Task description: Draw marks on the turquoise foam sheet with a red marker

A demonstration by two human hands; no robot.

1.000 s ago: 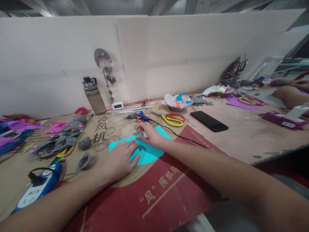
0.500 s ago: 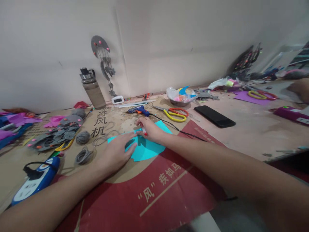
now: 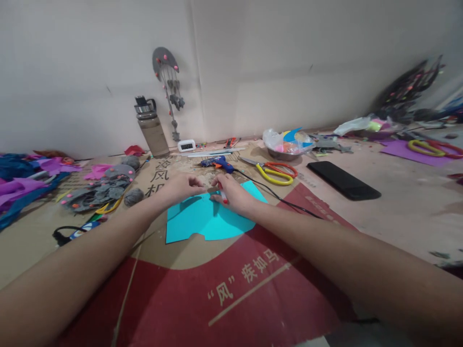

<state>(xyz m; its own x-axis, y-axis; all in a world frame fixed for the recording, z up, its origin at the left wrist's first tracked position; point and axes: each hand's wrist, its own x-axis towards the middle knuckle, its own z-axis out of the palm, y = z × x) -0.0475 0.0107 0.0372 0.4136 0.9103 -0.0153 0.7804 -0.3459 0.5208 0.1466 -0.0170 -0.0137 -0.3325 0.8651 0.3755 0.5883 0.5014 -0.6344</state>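
A sheet of bright turquoise felt or paper (image 3: 213,225) lies on the cardboard, with a small notch in its near edge. My right hand (image 3: 234,193) rests over its far part, fingers closed around a white pen with a red end (image 3: 223,194). Just left of it, my left hand (image 3: 183,187) is raised over the sheet's far left edge. Its fingertips are bent together; whatever may be between them is too small to make out. Beyond the hands lies a blue glue gun (image 3: 222,164), its black cable running right.
Yellow-and-red scissors (image 3: 277,172) and a black phone (image 3: 343,180) lie to the right. A steel bowl (image 3: 285,153) with bagged bits stands behind. At left are grey felt pieces (image 3: 101,190), a yarn ball (image 3: 133,197) and a power strip (image 3: 85,230). A bottle (image 3: 154,132) stands near the wall.
My left hand has lifted from the turquoise sheet and moved up and right, toward my right hand, its fingers drawing together. The right hand keeps the pen. The camera view has turned slightly left.
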